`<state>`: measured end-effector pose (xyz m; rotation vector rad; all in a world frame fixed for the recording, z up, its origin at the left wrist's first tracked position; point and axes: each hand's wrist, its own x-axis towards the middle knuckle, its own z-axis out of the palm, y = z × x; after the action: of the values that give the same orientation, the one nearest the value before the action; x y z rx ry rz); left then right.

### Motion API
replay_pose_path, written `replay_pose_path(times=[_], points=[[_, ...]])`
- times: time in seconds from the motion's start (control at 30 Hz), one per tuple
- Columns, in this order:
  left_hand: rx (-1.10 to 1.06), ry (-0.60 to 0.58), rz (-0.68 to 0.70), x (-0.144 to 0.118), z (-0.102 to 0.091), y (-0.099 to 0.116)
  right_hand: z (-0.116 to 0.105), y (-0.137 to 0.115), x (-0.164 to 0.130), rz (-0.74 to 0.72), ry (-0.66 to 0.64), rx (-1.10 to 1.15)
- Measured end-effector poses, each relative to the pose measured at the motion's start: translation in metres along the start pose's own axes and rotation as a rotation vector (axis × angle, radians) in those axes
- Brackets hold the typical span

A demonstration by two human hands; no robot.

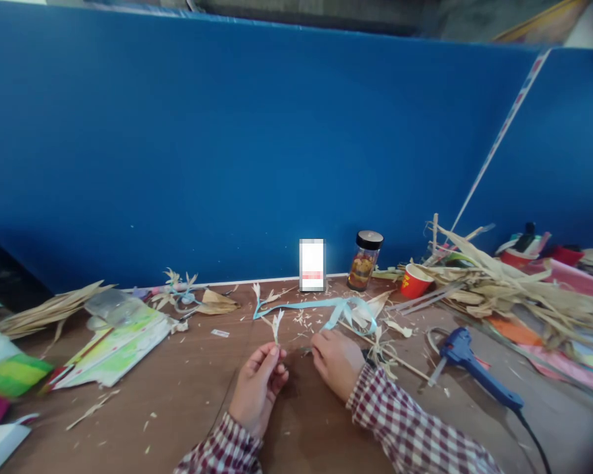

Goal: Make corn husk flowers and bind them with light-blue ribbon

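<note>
Straw flower, small, pale, pinched upright by left hand; right hand seemingly curled closed.

Our small husk flower, held upright over the table

We see the pale dried-husk flower standing upright, its thin stem pinched from below near the middle of the brown table; its narrow, pointed petals splay upward, cream-coloured, just near of the light blue ribbon.

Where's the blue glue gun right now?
In the head view, the blue glue gun lies on the table to the right of the right hand, below the red paper cup and the dried husk pile.
</note>
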<state>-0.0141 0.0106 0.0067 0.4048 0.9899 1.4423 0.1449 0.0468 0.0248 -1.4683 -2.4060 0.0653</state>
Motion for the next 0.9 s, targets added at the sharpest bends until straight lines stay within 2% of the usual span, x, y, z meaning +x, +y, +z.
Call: replay_pose_path(times=[0.1,0.27,0.4,0.6,0.73,0.9], points=[[0.04,0.018,0.008,-0.002,0.001,0.0,0.0,0.004,-0.004,0.034,0.053,0.246],[0.092,0.01,-0.041,-0.005,0.004,0.0,0.005,0.003,-0.007,0.088,0.021,0.586],[0.093,0.016,-0.084,-0.007,0.005,-0.002,0.01,0.001,-0.007,0.156,0.025,0.711],[0.026,-0.056,-0.114,-0.012,0.007,-0.001,0.014,0.004,-0.005,0.243,0.086,0.902],[0.013,-0.087,-0.098,-0.013,0.008,0.0,0.018,0.006,-0.004,0.316,0.005,1.1],[-0.015,-0.12,-0.126,-0.011,0.006,-0.004,0.013,0.006,-0.004,0.275,0.116,1.045]])
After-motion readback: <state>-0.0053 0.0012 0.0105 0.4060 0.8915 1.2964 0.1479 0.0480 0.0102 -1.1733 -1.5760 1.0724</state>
